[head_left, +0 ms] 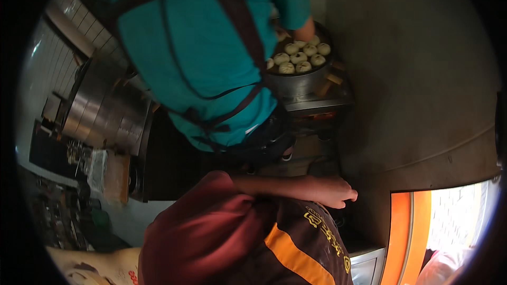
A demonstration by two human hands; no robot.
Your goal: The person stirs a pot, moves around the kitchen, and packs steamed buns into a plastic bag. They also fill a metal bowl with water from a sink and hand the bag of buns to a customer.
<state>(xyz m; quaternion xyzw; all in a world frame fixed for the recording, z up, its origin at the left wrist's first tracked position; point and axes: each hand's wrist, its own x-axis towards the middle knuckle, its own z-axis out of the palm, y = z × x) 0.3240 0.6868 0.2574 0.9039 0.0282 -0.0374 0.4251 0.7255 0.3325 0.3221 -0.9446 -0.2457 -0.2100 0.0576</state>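
My left hand (341, 196) is held across my front, over my brown apron (305, 221) with its orange stripe and yellow writing. The fingers look curled, and the palm side is hidden, so whether anything lies in them cannot be told. My right hand is out of view. Ahead, a co-worker in a teal shirt (198, 47) with dark apron straps has an arm over a round metal steamer (295, 85). Pale pleated buns (298, 57) sit in it, and the co-worker's hand (305, 33) is at its far side, partly blurred.
The steamer stands on a metal-edged stove or stand (317, 104). At left are stacked metal steamer tiers (105, 114) and a cardboard box (117, 176). A large grey-brown wall or panel (408, 87) borders the right side, above an orange-framed opening (401, 229).
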